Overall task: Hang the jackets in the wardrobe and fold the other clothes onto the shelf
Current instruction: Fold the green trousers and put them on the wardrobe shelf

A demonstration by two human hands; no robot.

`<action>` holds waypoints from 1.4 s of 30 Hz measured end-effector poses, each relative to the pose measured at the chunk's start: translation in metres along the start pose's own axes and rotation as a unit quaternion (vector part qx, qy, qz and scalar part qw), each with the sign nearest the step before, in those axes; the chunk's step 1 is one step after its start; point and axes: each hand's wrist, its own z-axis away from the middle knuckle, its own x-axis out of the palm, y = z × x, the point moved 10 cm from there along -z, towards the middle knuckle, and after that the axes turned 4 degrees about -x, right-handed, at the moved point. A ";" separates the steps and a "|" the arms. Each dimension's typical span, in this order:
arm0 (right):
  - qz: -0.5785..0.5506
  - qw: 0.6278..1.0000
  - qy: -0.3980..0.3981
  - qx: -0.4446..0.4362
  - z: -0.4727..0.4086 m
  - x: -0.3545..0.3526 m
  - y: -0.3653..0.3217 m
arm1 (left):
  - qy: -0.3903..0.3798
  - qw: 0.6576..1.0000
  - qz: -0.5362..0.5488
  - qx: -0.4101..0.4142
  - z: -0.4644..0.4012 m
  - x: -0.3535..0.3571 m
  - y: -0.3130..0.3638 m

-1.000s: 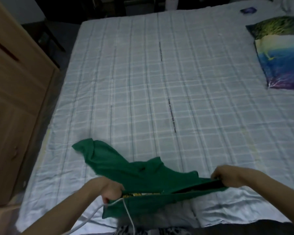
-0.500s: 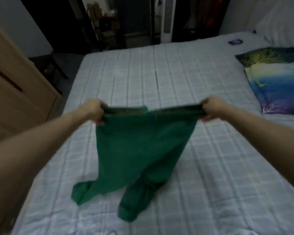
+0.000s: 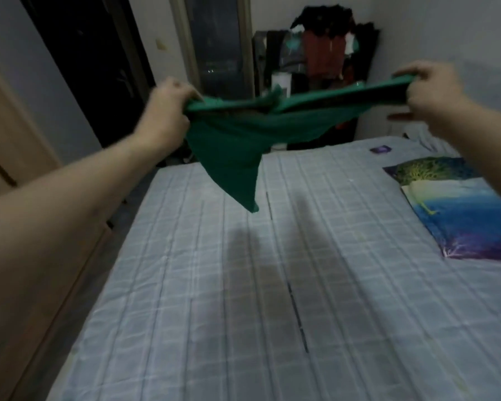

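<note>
A green garment (image 3: 237, 149) is stretched in the air high above the bed, its loose end flung up and hanging to a point. My left hand (image 3: 168, 107) grips its left edge with curled fingers. My right hand (image 3: 434, 88) grips the right edge at about the same height. Both arms reach forward over the pale checked bedsheet (image 3: 243, 299). The garment touches nothing but my hands, and its shadow falls on the sheet below.
A wooden wardrobe (image 3: 9, 157) stands along the left of the bed. A blue and green patterned pillow (image 3: 460, 209) lies at the right. Dark clothes hang on a rack (image 3: 321, 44) at the far wall, beside a dark doorway (image 3: 99, 68).
Both hands have risen from near the bed's front edge to well above it, lifting the green garment off the sheet. Its lower part has swung up, and the view has tilted upward.
</note>
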 end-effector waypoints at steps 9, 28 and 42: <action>0.311 0.944 -0.111 0.022 0.121 -0.018 0.178 | -0.302 0.951 -0.028 0.056 0.213 0.174 0.017; 0.495 0.675 -0.520 0.170 0.520 -0.035 0.549 | -0.740 0.663 -0.102 0.047 0.726 0.380 0.044; 0.384 0.728 -0.559 0.097 0.611 0.114 0.482 | -0.719 0.675 -0.126 0.107 0.746 0.376 0.060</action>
